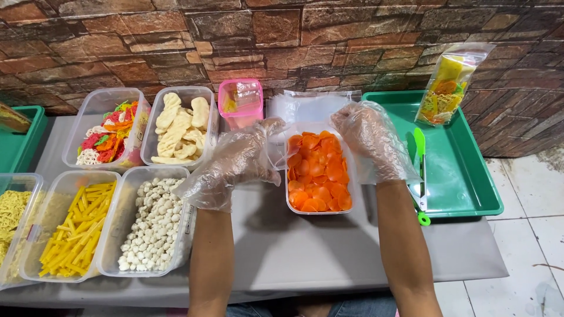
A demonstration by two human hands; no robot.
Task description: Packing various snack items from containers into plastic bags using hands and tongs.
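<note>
Noodle tub (14, 217) cut off by left edge. Green tray (17, 141) at far left partly out of frame. Gloved left hand (235, 161) hides near wall of orange-chip tub (317, 208).

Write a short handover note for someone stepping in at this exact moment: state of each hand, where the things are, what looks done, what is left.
Left hand: gloved, fingers at the left rim of the clear tub of orange crackers, pinching thin clear plastic.
Right hand: gloved, at the tub's right rim, on the same plastic.
Empty clear bags lie behind the tub; a green tray to the right holds green tongs.
Done: one filled bag of mixed crackers leans on the wall.
Left: no crackers visibly lifted from the orange tub.
</note>
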